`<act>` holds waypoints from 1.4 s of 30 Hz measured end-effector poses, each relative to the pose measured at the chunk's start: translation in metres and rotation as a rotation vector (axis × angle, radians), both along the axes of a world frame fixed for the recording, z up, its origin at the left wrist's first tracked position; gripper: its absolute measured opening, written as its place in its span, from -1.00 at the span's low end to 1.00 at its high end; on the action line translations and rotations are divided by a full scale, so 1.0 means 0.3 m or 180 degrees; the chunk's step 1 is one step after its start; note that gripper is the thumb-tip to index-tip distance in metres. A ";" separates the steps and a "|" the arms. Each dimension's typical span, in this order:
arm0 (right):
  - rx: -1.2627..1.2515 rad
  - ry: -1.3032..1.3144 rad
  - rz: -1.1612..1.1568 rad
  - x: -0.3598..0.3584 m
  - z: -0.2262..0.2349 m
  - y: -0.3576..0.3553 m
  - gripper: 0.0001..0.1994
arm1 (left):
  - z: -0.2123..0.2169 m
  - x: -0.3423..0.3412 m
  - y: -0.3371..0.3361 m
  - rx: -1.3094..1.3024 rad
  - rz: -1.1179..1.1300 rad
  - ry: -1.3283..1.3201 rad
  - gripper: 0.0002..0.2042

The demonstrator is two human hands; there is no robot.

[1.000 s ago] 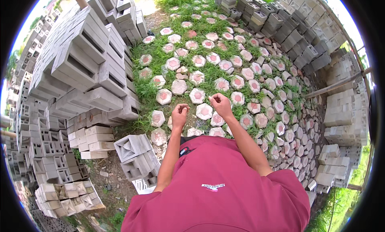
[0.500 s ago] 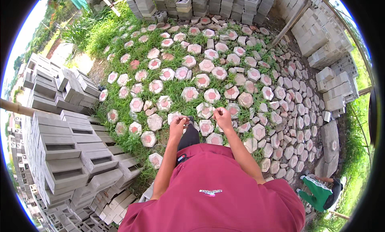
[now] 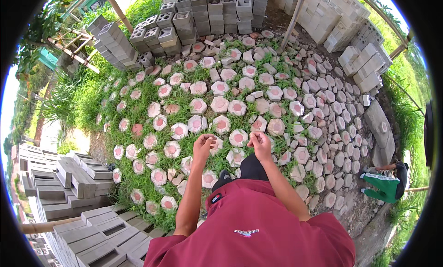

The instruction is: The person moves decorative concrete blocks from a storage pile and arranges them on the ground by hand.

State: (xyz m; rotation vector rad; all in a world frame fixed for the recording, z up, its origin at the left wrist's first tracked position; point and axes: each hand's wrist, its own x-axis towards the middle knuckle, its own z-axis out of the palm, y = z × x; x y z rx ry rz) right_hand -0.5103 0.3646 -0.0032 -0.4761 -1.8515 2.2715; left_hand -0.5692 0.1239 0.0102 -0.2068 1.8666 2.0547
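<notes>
Grassy yard ground (image 3: pixel 138 105) lay dotted with hexagonal pavers (image 3: pixel 220 103). Both hands, left hand (image 3: pixel 203 144) and right hand (image 3: pixel 260 143), hung loosely curled, gripping nothing visible.

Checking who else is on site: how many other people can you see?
1: a person in green trousers crouches at the right edge, beside the hexagonal pavers; block stacks may hide others.

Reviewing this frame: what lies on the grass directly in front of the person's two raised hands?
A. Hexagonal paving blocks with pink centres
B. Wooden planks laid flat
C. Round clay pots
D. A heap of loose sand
A. Beyond the left hand and right hand, both held up with curled fingers and nothing visible in them, hexagonal paving blocks with pink centres lie spread over the grass.
</notes>
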 end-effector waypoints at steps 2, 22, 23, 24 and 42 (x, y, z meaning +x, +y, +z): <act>0.0067 -0.0021 -0.0040 -0.071 -0.005 0.031 -0.81 | 0.008 -0.098 0.027 -0.0009 0.0006 0.0108 -0.83; 0.0313 -0.0205 0.0401 -1.422 -0.028 0.503 -0.81 | -0.070 -1.316 0.506 0.0046 -0.0166 0.0011 -0.84; 0.0356 -0.0209 0.0410 -1.477 -0.016 0.509 -0.81 | -0.058 -1.368 0.525 0.0155 -0.0086 0.0029 -0.84; 0.0276 -0.0218 0.0465 -1.525 -0.016 0.514 -0.81 | -0.059 -1.416 0.541 0.0193 -0.0044 -0.0044 -0.84; 0.0123 -0.0680 -0.0233 -2.682 -0.132 0.674 -0.83 | -0.073 -2.751 0.725 0.0298 -0.0713 -0.0105 -0.83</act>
